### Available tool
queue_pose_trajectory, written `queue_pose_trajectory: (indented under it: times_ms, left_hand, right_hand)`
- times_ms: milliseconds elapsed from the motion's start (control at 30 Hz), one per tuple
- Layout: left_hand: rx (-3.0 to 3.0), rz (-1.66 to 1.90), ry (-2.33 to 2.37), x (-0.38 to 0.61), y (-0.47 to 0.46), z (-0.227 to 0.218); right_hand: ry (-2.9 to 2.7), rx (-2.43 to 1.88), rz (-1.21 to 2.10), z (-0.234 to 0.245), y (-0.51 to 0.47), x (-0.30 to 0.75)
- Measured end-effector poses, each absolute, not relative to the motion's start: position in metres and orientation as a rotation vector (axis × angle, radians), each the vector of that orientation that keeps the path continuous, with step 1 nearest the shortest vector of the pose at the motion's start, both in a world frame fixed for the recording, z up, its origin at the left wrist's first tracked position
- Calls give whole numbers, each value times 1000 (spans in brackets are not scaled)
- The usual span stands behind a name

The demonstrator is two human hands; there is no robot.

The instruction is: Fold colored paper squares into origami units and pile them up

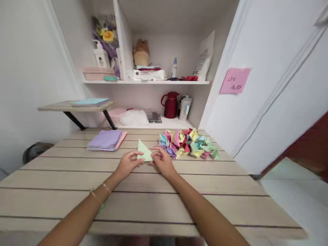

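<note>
A pale green sheet of origami paper [144, 151], folded into a triangle, is held between my two hands just over the table. My left hand [130, 162] pinches its lower left side, thumb and fingers closed on it. On the right corner, my right hand [162, 159] grips the paper with bent fingers. Beyond my right hand lies a heap of folded paper pieces [188, 142] in pink, yellow, red, blue, green and purple. To the left of my hands sits a stack of purple paper [105, 140] with some pink sheets showing at its side.
The slatted wooden table [143, 201] spans the front. A small raised shelf [55, 106] at left carries light blue paper [90, 102]. Behind stand a dark red jug [171, 106] and a white bottle [185, 108]. A pink note [235, 80] is stuck on the right wall.
</note>
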State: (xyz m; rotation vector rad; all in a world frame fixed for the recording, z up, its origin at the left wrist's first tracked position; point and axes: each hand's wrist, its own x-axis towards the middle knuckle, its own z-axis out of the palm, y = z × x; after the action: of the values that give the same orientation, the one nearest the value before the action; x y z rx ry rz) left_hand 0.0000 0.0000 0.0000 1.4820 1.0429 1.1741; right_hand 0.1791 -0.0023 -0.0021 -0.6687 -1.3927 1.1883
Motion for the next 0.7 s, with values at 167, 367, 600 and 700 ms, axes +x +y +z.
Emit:
queue_pose_trajectory:
  times_ms: [167,367,600,700]
  left_hand:
    - [1426,1292,1018,-4,0,6]
    - [1347,1328,1015,-1,-4,12]
    - [1388,1248,948,-1,-2,7]
    - [1406,1230,949,-2,0,4]
  right_hand:
    - [-1588,-773,1020,0,-5,179]
    - [-1544,-741,1091,2,-6,178]
    - [-1568,-848,1098,4,-5,183]
    - [-1574,-864,1091,6,-5,184]
